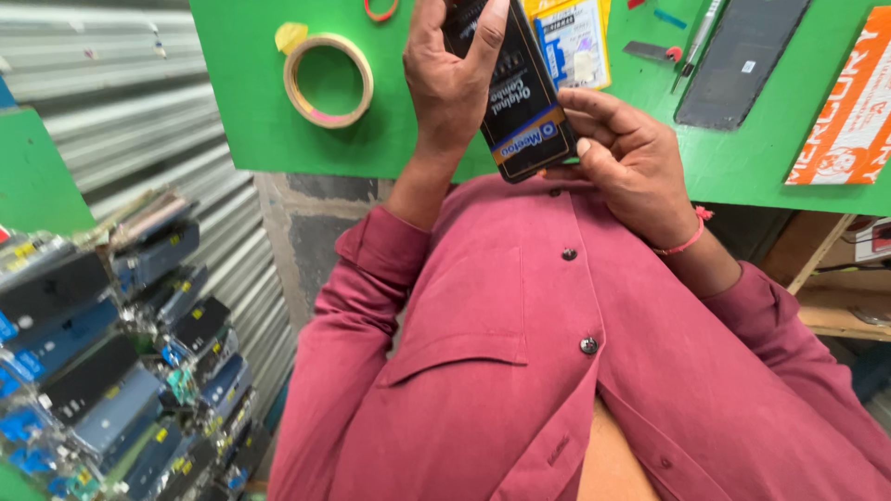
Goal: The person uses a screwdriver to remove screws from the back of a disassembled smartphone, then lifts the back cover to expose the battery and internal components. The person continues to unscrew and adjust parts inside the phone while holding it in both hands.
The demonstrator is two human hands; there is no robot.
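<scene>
My left hand grips a flat black package with a blue and orange label, fingers wrapped over its upper part. My right hand, with a pink thread bracelet at the wrist, holds the package's lower end from the right, thumb against its edge. Both hands hold it just above the near edge of the green table, close to my chest in a maroon buttoned shirt.
On the table lie a roll of beige tape, a yellow blister packet, a dark phone screen panel, a thin metal tool and an orange box. Stacked black and blue packages fill the left, before a corrugated metal wall.
</scene>
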